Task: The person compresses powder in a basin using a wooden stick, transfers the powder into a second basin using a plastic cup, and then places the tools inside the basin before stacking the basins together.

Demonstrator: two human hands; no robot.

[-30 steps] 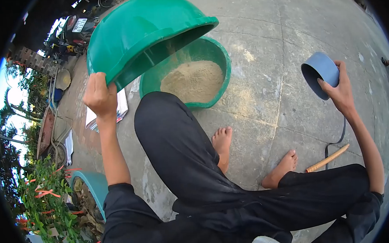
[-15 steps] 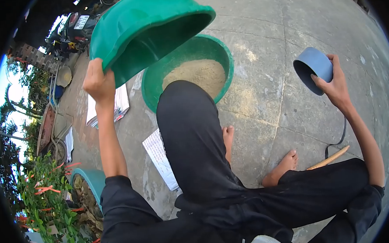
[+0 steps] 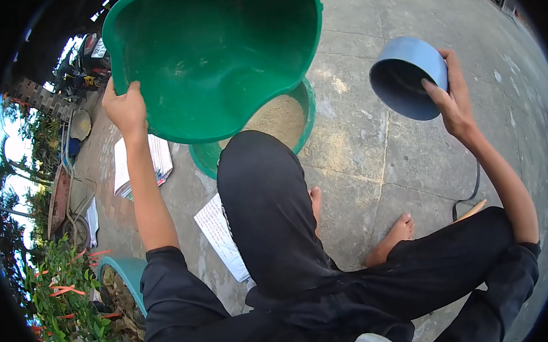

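two green plastic basins in view. left hand (image 3: 124, 108) clamped on the rim of the big empty green plastic basin (image 3: 218, 56), held up in the air and tipped so its inside faces the camera, a few pale specks stuck to the inner wall. right hand (image 3: 453, 96) wrapped around the side of a small round grey-blue plastic bowl (image 3: 408, 77), also raised, mouth turned toward the left and down; inside looks dark, contents cannot be told. hands well apart, one on each side of the raised knee in black trousers (image 3: 263, 202). second green plastic basin (image 3: 305, 117) sits on the concrete floor (image 3: 360, 160) below the lifted one, mostly hidden by it and the knee, holding a heap of tan sandy powder (image 3: 280, 118). bare feet (image 3: 395, 236) on the floor. white printed paper sheets (image 3: 218, 233) lie on the floor near the left arm. wooden stick (image 3: 474, 210) and a black strap (image 3: 470, 191) lie on the floor by the right leg. teal planter with plants (image 3: 124, 272) lower left.
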